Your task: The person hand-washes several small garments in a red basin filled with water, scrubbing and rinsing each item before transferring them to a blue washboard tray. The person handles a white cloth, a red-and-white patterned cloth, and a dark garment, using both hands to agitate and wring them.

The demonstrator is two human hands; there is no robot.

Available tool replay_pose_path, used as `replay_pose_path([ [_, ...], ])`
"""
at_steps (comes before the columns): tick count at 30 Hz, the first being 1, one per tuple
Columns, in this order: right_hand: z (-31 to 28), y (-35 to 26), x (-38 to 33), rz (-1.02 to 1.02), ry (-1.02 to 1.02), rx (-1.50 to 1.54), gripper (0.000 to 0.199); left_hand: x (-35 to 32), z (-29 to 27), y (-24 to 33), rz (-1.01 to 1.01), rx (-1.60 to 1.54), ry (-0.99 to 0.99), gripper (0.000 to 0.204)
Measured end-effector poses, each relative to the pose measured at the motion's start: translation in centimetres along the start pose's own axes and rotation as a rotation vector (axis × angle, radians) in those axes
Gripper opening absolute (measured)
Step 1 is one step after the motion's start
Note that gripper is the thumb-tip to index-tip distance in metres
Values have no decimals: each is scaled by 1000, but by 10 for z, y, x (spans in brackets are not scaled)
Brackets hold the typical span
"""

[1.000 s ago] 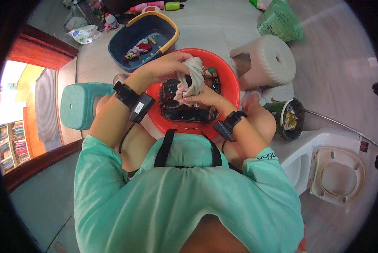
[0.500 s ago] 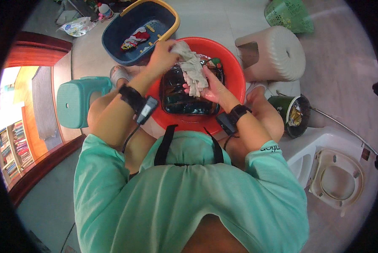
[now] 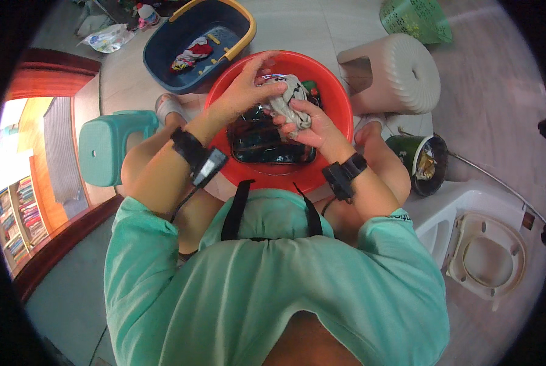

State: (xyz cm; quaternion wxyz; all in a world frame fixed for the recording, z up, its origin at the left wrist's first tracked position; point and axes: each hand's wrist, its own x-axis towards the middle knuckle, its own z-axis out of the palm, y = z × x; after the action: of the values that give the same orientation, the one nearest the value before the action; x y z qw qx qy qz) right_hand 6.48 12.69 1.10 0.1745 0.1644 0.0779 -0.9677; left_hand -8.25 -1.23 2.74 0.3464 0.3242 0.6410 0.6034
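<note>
A crumpled light-grey wet cloth [image 3: 292, 97], with some dark marks on it, is bunched up over the red basin [image 3: 342, 100]. My right hand [image 3: 312, 127] grips it from below and the right, its thumb lying across the folds. On the other side is my left hand [image 3: 251, 88], its fingers apart and its thumb at the cloth's left edge. Beneath the hands a dark, glossy, rounded-square thing [image 3: 267, 146] fills much of the basin; its kind is unclear. A small green and red thing [image 3: 312, 90] shows behind the cloth.
A blue tub [image 3: 157, 58] with a yellow handle holds red and white cloth [image 3: 192, 53]. A teal stool [image 3: 102, 149] stands at left, a beige stool [image 3: 398, 73] at right. Further right are a green bin [image 3: 407, 149], a green basket [image 3: 410, 21] and a squat toilet [image 3: 462, 256].
The cloth, hanging long before, is now gathered into a compact bunch in my right hand. My left hand has spread its fingers beside it.
</note>
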Motion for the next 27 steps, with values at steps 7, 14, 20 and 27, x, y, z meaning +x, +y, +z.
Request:
replay_pose_path([
  [7,38,9,-5,167,-183,50,51,8,6,38,-212,-553,-327,55],
  [14,46,19,3,-31,169,-515,28,20,19,13,-296,-344,-104,24],
  [20,14,31,22,-135,437,-934,29,22,35,-17,-212,116,125,16],
  [27,-26,37,53,-715,776,-1577,35,33,51,-39,-79,512,353,20],
])
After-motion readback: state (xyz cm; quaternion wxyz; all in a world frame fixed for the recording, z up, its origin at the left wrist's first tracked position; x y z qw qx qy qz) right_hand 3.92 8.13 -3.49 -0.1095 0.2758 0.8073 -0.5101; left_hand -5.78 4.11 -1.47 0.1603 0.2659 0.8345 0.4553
